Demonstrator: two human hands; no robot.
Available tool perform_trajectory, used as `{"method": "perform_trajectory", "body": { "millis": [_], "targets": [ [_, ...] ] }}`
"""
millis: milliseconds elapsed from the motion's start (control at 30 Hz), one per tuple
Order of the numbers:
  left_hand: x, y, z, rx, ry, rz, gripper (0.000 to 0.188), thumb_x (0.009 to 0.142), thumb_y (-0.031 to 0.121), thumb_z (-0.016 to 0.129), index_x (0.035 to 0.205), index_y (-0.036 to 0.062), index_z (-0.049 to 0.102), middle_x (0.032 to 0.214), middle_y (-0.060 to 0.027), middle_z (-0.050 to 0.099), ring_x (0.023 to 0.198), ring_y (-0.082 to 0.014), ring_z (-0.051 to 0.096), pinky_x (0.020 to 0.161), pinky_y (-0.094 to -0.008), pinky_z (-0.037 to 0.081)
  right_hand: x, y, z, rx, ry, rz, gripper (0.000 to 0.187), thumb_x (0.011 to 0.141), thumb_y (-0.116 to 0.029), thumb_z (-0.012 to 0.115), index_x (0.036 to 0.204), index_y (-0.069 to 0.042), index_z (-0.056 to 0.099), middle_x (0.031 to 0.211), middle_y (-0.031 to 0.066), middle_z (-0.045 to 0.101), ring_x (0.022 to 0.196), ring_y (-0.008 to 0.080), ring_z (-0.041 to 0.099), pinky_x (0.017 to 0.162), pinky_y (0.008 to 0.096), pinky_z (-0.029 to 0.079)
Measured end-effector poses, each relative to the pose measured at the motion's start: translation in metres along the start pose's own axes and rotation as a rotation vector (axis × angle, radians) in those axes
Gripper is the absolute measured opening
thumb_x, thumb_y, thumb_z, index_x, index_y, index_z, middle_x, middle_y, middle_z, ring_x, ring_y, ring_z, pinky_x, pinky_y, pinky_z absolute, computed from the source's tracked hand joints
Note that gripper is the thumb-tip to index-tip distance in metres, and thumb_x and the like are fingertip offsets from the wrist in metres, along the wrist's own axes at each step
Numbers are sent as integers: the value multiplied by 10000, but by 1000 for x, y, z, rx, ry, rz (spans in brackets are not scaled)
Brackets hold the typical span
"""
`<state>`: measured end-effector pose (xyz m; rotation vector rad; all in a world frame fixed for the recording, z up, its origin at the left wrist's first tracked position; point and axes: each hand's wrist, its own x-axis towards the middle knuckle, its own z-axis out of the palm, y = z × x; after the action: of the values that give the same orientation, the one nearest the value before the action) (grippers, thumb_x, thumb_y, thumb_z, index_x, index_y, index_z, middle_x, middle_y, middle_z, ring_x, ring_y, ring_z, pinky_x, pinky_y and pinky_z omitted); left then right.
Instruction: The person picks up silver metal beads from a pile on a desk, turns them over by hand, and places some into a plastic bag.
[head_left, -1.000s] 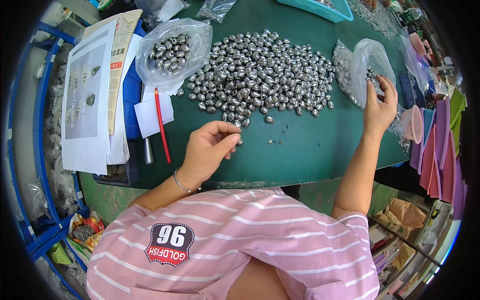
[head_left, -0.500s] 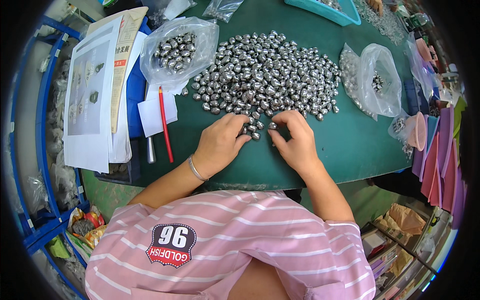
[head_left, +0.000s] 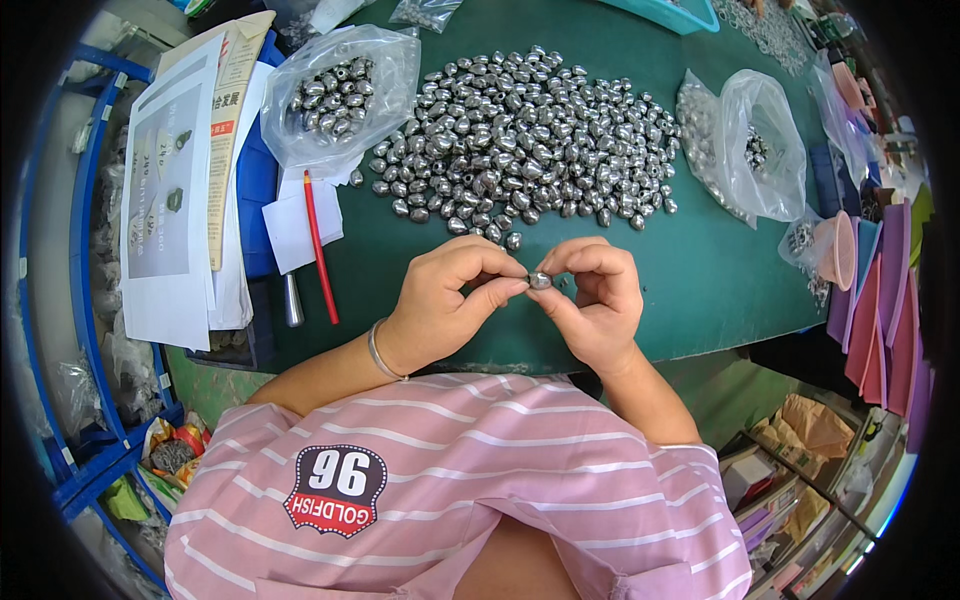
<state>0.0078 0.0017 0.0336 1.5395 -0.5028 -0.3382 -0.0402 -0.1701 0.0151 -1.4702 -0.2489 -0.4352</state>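
Both hands, left hand (head_left: 440, 305) and right hand (head_left: 595, 300), pinch 1 small silver oval bead (head_left: 539, 281) between fingers; a loose pinch could drop it into the heap of silver beads (head_left: 520, 135)

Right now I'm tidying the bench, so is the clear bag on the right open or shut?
Open. The clear bag lies on the green table with its mouth gaping wide, a few silver beads showing inside.

Head-worn fisheye view, facing steeply down, close over green table (head_left: 700, 290)
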Motion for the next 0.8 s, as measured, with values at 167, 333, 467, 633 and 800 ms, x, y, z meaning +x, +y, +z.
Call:
{"method": "perform_trajectory", "body": {
  "millis": [167,333,467,633,800],
  "targets": [
    [-1,1,-2,-223,-13,-282,116,895,52,611,965,-27,657,842,-76,637,690,-123,643,588,-225,517,9,-9,-1,-494,-159,-280,284,651,131,675,878,-14,583,905,127,639,801,269,621,685,326,517],
    [-3,-16,-17,-779,89,-622,234,972,182,515,1029,-13,630,869,-72,639,702,-114,607,548,-224,483,14,-2,4,-480,-272,-321,257,615,127,612,839,1,599,945,137,656,833,308,631,713,376,522],
    [-3,-18,-29,-785,142,-593,209,960,195,533,994,6,616,837,-52,619,666,-100,560,502,-217,426,28,18,-2,-720,-232,-102,182,682,85,640,820,-22,591,833,104,629,771,314,588,705,394,473],
    [-6,-15,-25,-603,131,-575,156,943,146,564,978,1,608,826,-48,606,638,-91,548,505,-211,428,31,20,-3,-807,-346,-29,197,695,32,685,846,-40,580,843,94,607,782,310,572,703,393,451],
    [-8,-17,-17,-501,109,-572,140,910,79,607,1009,-20,602,834,-59,621,643,-90,565,531,-217,463,19,14,-3,-647,-239,124,250,708,20,725,891,-45,567,874,81,610,783,240,594,695,335,470]
  ]
}}
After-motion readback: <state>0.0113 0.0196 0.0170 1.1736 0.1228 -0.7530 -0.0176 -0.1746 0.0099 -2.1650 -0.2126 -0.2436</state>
